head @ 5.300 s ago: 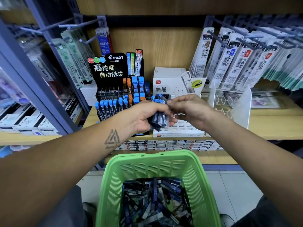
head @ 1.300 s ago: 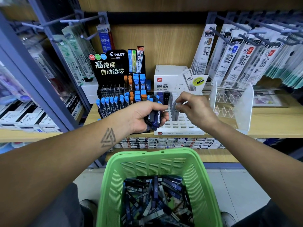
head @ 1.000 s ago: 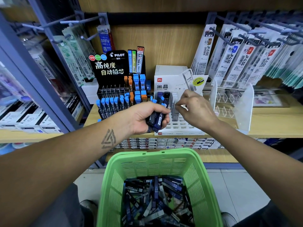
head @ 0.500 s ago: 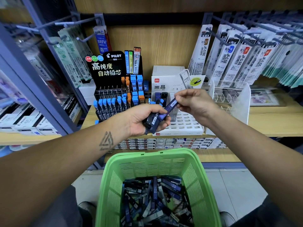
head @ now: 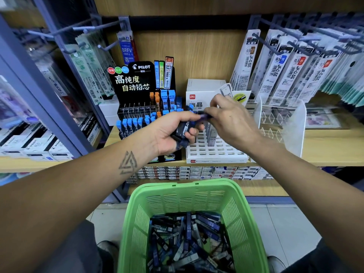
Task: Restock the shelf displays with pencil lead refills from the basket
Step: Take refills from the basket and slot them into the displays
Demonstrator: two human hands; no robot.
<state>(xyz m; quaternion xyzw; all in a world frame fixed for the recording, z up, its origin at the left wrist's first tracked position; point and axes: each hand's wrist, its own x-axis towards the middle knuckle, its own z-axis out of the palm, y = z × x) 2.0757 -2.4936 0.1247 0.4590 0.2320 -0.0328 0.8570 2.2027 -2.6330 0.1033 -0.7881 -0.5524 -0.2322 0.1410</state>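
Observation:
My left hand (head: pixel 173 133) grips a bundle of dark blue pencil lead refill cases (head: pixel 185 131) in front of the shelf. My right hand (head: pixel 228 119) pinches one dark blue refill case (head: pixel 203 115) just above that bundle. Below both hands lies the white slotted Deli display tray (head: pixel 214 152), with a few grey refill cases (head: pixel 212 134) standing in its back rows. To its left stands the black Pilot lead display (head: pixel 141 107), holding blue and orange capped cases. The green basket (head: pixel 185 198) at the bottom holds several loose refill cases (head: pixel 187 239).
Hanging pen refill packs (head: pixel 285 64) fill the hooks at the upper right. A clear acrylic rack (head: pixel 281 123) stands right of the white tray. Small boxes (head: pixel 197 172) line the lower shelf edge. A blue-grey metal upright (head: pixel 39 91) and boxed stock (head: pixel 29 142) are at the left.
My right hand let go of a grey case in the white tray, moved to the bundle in my left hand and drew out one dark blue case. My left hand stayed put.

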